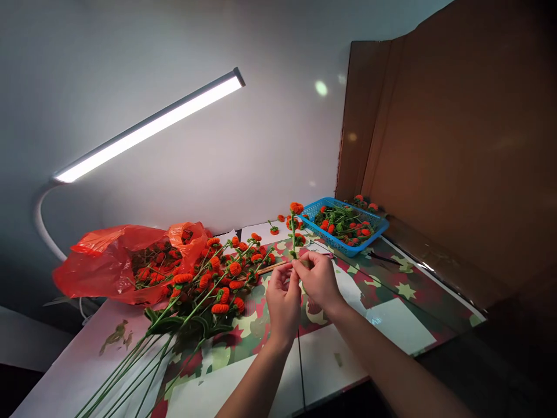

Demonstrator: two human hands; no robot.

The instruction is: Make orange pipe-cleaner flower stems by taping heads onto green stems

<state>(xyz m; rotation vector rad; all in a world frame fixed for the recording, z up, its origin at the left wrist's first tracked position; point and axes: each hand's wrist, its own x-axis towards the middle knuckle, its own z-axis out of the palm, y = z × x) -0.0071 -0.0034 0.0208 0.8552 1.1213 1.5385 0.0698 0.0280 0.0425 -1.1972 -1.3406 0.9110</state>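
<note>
An artificial flower stem with fuzzy orange heads and green parts stands upright above my fingertips. My right hand pinches its lower part between thumb and fingers. Just left of it, my left hand is closed, its fingertips meeting the right ones at the stem's base. The fingers hide the exact spot where they grip. To the left lies a bunch of finished-looking orange flowers on long green stems, heads toward the back.
A red plastic bag full of orange flowers lies at the left. At the back right stands a blue basket of short flower pieces. A lit lamp hangs over the left. Cardboard walls the right side. Dark scissors-like tool lies near the basket.
</note>
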